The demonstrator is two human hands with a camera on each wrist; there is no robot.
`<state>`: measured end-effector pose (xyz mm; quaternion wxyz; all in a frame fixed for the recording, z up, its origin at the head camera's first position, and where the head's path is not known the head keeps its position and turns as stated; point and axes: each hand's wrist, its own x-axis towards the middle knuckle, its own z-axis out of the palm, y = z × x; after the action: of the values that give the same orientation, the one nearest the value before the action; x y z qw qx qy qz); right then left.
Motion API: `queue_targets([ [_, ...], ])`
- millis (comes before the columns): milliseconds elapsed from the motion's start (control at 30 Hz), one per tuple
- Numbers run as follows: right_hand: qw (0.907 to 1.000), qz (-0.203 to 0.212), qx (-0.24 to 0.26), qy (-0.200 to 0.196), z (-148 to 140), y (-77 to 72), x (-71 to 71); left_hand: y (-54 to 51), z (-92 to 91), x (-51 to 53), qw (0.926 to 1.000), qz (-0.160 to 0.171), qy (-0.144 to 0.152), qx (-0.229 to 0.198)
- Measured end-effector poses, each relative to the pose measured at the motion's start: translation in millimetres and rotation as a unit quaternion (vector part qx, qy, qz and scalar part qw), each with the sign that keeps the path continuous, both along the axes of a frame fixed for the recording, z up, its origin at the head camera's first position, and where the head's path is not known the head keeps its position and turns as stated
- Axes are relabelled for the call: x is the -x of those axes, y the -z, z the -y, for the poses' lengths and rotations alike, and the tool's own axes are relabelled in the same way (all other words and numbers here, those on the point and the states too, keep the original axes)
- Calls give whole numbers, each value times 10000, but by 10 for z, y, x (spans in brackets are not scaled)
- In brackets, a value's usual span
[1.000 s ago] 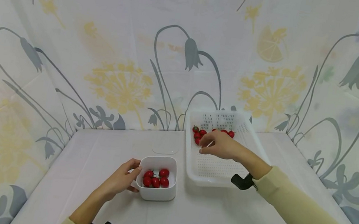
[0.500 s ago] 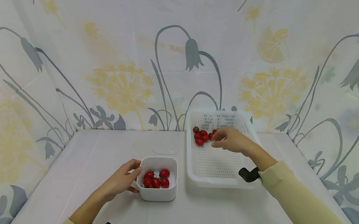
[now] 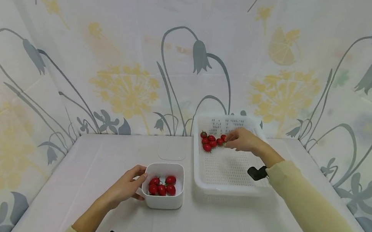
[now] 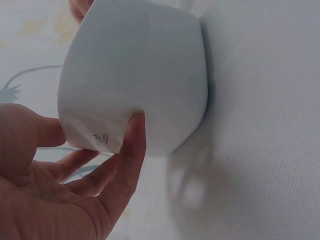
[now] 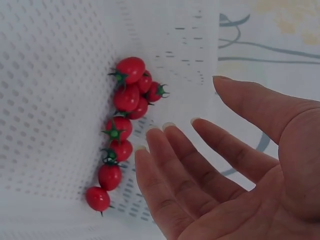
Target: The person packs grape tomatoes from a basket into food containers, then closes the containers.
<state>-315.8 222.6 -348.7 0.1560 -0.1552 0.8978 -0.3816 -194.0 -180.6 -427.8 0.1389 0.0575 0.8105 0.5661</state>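
Note:
My left hand [image 3: 126, 186] holds the left side of a small white square container [image 3: 163, 203]. In the left wrist view its thumb is at the rim and a finger [image 4: 132, 145] presses the outer wall. Several red cherry tomatoes [image 3: 162, 189] lie inside. My right hand [image 3: 243, 140] hovers over a white perforated plastic basket [image 3: 199, 179], beside a cluster of cherry tomatoes [image 3: 211, 144] at its back left. In the right wrist view the right hand [image 5: 235, 165] has its fingers spread apart, with nothing between them. Green stems show on some tomatoes [image 5: 126, 97].
The basket stands behind and to the right of the container on a white cloth-covered table [image 3: 115, 150]. A patterned curtain [image 3: 128, 47] rises behind and at both sides. Black camera mounts [image 3: 258, 173] sit on the wrists.
My right hand has moved rightward over the basket, away from the left cluster, uncovering more tomatoes there. The left hand and the container stay put.

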Motion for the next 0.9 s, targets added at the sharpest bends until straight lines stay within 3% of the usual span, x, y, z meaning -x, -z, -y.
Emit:
queue_targets([
  [500,9981,310,-59,535,86,176,289,-2,-1,2,10000,-36,0,23],
  [900,9959,542,-7,725,211,305,333,8,0,7,10000,-42,6,15],
])
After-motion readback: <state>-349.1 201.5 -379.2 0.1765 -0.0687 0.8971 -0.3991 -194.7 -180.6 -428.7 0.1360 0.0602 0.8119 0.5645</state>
